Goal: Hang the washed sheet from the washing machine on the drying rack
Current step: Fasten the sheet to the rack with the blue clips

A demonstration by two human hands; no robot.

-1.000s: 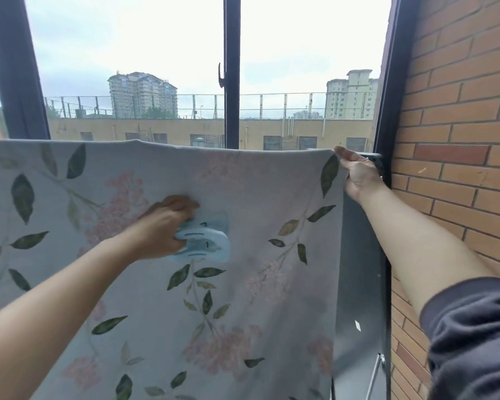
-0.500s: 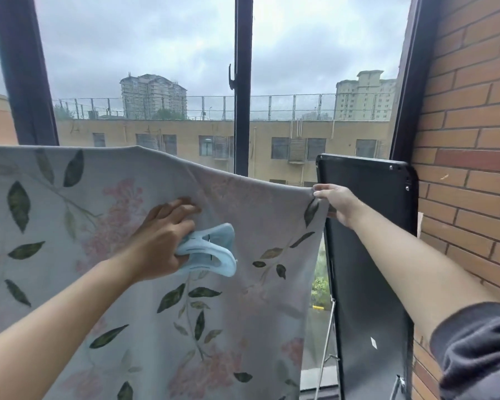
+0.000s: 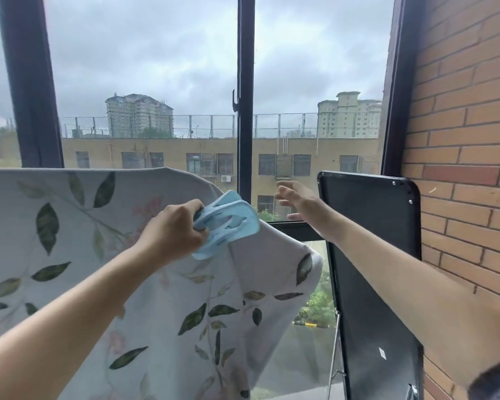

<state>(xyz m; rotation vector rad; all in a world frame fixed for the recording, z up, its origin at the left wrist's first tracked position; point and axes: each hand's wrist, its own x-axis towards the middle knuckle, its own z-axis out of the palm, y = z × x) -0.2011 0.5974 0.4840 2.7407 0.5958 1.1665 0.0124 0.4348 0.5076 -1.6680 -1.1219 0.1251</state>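
The fingers of the left hand point(image 3: 171, 232) are curling tightly round the handle end of a large pale-blue clothes clip point(image 3: 228, 223), thumb side up. The clip's jaw end is pointing up and right, lying against the sloping top edge of the sheet. Whether the jaws are biting the cloth cannot be told from here.

The fingers of the right hand point(image 3: 298, 202) are spreading straight and loose, grasping nothing. That hand is hanging in the air just right of the clip, between the cloth and the black panel point(image 3: 373, 255) that is leaning on the brick wall point(image 3: 459, 140).

The floral sheet point(image 3: 70, 241) is draping over a bar of the drying rack, which is hidden beneath it. The top edge is running level on the left and falling away at the right, where the corner point(image 3: 306, 264) is sagging low before the window frame point(image 3: 245, 111).

Assessment: the step in hand appears to be pegging. The sheet is hung but its right end is unsecured.

Requirement for the next move: the free hand should lift the sagging corner to the bar, so that the clip can close over cloth and bar together.
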